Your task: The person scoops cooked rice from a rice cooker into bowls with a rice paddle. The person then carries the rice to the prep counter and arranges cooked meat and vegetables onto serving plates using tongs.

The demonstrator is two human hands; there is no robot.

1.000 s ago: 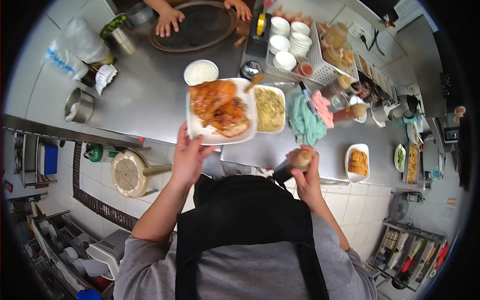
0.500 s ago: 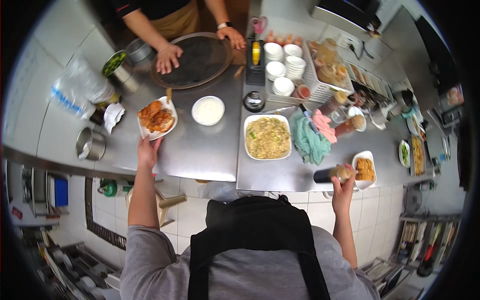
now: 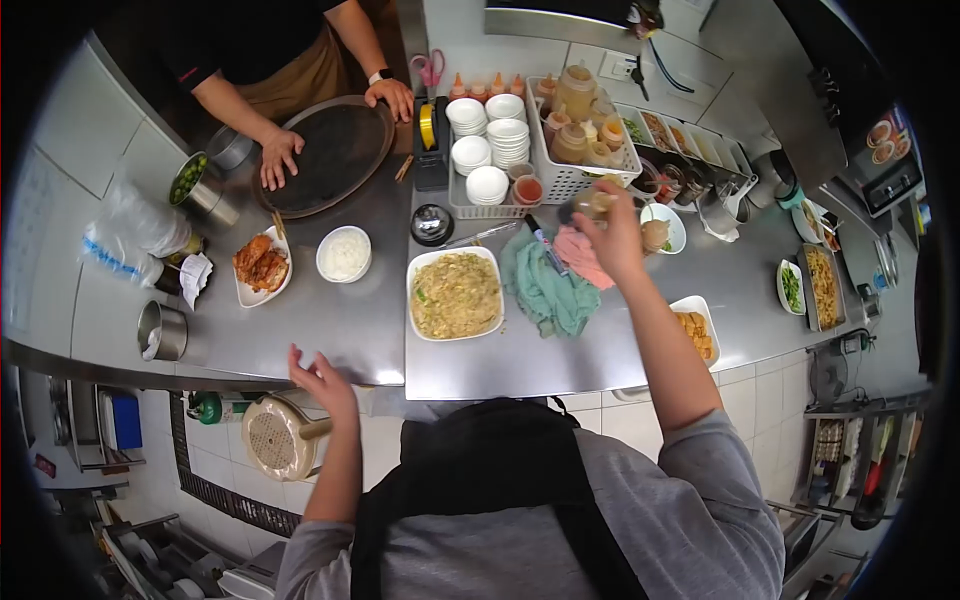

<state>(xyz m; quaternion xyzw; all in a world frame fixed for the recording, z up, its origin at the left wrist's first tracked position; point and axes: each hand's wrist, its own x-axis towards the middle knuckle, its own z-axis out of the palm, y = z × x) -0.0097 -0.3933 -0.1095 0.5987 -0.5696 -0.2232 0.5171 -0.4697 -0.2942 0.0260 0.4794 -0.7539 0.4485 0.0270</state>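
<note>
My left hand (image 3: 322, 382) hovers at the counter's front edge, fingers apart, with nothing in it. Beyond it are a white dish of fried meat (image 3: 262, 268), with chopsticks at its rim, and a bowl of white rice (image 3: 344, 255). My right hand (image 3: 615, 238) is wrapped around a sauce bottle (image 3: 588, 206), dark below and lighter at one end, slightly blurred and partly covered by my fingers. It is over the back of the counter, near the white basket (image 3: 600, 172). A square dish of fried rice (image 3: 455, 293) sits mid-counter. My right forearm partly hides a dish of golden fried pieces (image 3: 697, 334).
Green cloth (image 3: 548, 285) and pink cloth (image 3: 582, 258) lie beside the fried rice with a marker. Stacked white saucers (image 3: 487, 186), a tape dispenser (image 3: 431, 140) and a bell (image 3: 432, 225) stand behind. Across the counter, a person's hands (image 3: 281, 158) rest on a round dark tray (image 3: 335, 160).
My left hand has let go of the fried-meat dish and drawn back toward me. My right hand has carried the bottle from the counter's front up toward the basket. The camera view has shifted.
</note>
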